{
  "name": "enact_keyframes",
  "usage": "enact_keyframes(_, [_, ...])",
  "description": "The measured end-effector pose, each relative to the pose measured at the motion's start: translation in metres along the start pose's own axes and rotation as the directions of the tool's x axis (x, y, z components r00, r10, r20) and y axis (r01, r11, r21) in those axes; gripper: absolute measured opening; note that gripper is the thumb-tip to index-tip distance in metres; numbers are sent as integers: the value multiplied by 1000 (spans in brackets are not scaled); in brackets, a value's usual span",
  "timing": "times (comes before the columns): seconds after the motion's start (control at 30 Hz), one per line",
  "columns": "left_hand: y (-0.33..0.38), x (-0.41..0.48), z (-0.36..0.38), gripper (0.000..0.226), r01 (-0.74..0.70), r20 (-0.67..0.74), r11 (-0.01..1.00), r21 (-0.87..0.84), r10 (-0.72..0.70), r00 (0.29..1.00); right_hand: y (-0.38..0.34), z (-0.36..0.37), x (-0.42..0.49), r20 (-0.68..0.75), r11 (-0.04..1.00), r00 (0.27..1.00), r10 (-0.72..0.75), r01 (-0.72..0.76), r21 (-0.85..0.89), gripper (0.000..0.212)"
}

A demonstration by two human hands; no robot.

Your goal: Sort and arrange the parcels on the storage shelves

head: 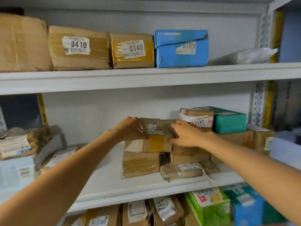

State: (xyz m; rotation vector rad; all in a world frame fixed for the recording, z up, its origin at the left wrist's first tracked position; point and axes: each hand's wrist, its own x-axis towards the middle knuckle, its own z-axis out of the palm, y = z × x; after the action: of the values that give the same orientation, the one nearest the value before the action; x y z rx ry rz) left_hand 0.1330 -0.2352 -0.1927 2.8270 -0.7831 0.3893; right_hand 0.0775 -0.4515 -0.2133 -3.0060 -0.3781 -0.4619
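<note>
I have both hands on the brown parcel (156,141) with the yellow tape band; it sits on a stack of brown boxes (141,165), left of the teal parcel (229,121). My left hand (130,129) curls over the end farther from the teal parcel, thumb on the front. My right hand (187,136) clasps the nearer end, just below the 0411 parcel (197,119) that touches the teal parcel's left side

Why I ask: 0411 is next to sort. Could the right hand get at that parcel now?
Probably yes: the 0411 parcel lies atop the pile beside the right hand, nothing on it, though that hand must release the taped box.
</note>
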Motion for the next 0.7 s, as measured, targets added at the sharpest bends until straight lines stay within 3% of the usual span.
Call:
enact_keyframes(0.17, [7, 7, 17, 46, 122, 24, 988, -92, -120, 992, -5, 13, -4, 55, 998, 998, 18, -21, 53, 31])
enact_keyframes(0.23, [9, 8, 26, 38, 177, 14, 962, -207, -178, 984, -11, 18, -3, 20, 994, 999, 25, -27, 110, 40])
enact_keyframes(0.33, [5, 9, 34, 34, 241, 6, 911, -336, -254, 967, -19, 21, -2, -44, 973, 996, 80, -69, 221, 35])
enact_keyframes(0.47, [-11, 4, 36, 43, 351, 81, 719, -599, -382, 920, -30, 20, 3, -71, 858, 975, 210, -149, 491, 41])
enact_keyframes(0.63, [-28, -16, 32, 52, 356, 198, 394, -847, -388, 900, -48, 21, 19, -120, 609, 893, 434, -193, 769, 34])
enact_keyframes(0.7, [-35, -21, 39, 63, 400, 219, 404, -823, -423, 879, -49, 27, 27, -33, 555, 883, 468, -264, 789, 48])
